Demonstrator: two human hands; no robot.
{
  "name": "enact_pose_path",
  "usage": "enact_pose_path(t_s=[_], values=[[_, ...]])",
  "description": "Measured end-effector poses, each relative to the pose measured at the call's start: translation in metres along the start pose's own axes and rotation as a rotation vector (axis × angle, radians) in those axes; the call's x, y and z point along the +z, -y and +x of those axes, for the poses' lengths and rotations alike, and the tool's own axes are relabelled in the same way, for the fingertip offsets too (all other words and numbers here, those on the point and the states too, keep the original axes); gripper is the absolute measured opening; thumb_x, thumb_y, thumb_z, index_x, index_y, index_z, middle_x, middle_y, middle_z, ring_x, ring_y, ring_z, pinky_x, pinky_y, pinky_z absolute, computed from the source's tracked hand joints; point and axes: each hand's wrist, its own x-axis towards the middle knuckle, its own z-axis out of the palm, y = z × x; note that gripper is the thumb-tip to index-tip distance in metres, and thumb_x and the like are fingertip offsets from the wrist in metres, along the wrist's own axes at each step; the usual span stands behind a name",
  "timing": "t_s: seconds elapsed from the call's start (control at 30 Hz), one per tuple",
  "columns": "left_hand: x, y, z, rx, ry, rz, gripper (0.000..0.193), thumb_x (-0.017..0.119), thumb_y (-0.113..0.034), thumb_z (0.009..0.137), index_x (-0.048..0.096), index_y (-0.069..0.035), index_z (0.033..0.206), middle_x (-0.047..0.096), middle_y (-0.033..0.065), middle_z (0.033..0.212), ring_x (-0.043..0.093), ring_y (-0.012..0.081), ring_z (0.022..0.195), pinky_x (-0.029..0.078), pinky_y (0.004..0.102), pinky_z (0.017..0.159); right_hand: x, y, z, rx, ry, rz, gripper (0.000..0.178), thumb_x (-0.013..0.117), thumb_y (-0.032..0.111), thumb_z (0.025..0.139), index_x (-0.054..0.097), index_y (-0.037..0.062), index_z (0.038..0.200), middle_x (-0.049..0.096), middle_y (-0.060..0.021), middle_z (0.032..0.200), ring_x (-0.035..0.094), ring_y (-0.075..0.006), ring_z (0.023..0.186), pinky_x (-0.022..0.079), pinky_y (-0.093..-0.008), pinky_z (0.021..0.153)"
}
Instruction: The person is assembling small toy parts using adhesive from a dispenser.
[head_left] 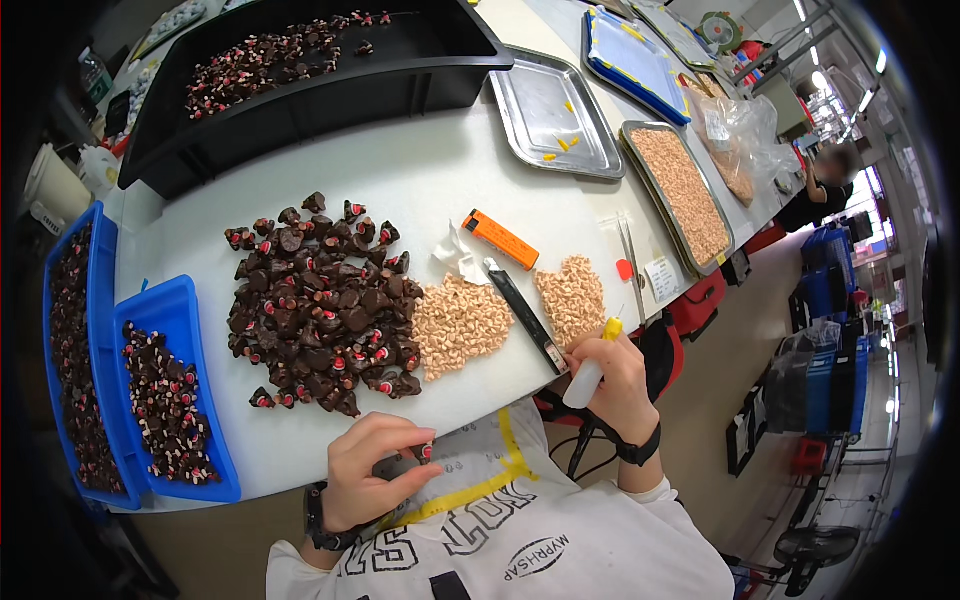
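Between the thumb and forefinger of my left hand (375,475) is a small dark brown piece with a red-and-white face (426,453), held over the table's front edge. My right hand (618,385) is closed around a whitish squeeze bottle (584,384) with a yellow top and thin tip. Its fingertips are by a small beige heap (571,300); whether they also pinch a piece, I cannot tell. A large heap of dark brown pieces (320,300) lies left of a bigger beige heap (462,325). A black utility knife (525,315) lies between the beige heaps.
An orange box (502,238) and crumpled white paper (460,258) lie behind the knife. Tweezers (632,265) are at right. Blue bins (228,455) stand left, a black tub (420,85) behind. Metal trays (510,110) line the back right. Someone (815,200) is far right.
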Motion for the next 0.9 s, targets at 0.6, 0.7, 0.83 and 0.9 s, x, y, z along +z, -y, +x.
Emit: enact_pose_path(t_s=[0.6,0.7,0.83,0.9], values=[[-0.014,-0.006,0.007,-0.004,0.226,-0.05,0.052,0.08,-0.004,0.069,0.06,0.002,0.117,0.065,0.0104,0.095,0.063,0.0144,0.074,0.052,0.0255,0.066,0.042,0.089,0.053,-0.447,0.174,0.452,0.02,0.067,0.006,0.073,0.059,0.0073,0.091,0.065,-0.0081,0.092,0.061,-0.019,0.067,0.046,-0.0275,0.053],[-0.014,-0.006,0.008,-0.021,0.199,-0.06,0.048,0.08,-0.005,0.069,0.061,0.001,0.113,0.064,0.0092,0.091,0.063,0.0142,0.073,0.052,0.0254,0.065,0.039,0.09,0.058,-0.421,0.174,0.47,0.02,0.066,0.004,0.074,0.059,0.0079,0.093,0.065,-0.0076,0.092,0.06,-0.0191,0.068,0.045,-0.028,0.054],[-0.017,-0.006,0.008,-0.029,0.252,-0.035,0.046,0.08,-0.005,0.069,0.062,0.001,0.111,0.064,0.0086,0.088,0.062,0.0147,0.072,0.051,0.0259,0.064,0.041,0.091,0.057,-0.343,0.242,0.541,0.027,0.069,0.006,0.071,0.059,0.0089,0.096,0.065,-0.0065,0.092,0.06,-0.0196,0.07,0.045,-0.0293,0.058],[-0.018,-0.006,0.011,-0.023,0.303,-0.019,0.046,0.08,-0.004,0.069,0.062,0.001,0.111,0.064,0.0086,0.088,0.062,0.015,0.071,0.051,0.026,0.064,0.045,0.089,0.055,-0.297,0.243,0.596,0.03,0.071,0.007,0.069,0.059,0.0093,0.097,0.065,-0.0061,0.092,0.059,-0.0197,0.071,0.045,-0.0298,0.059]])
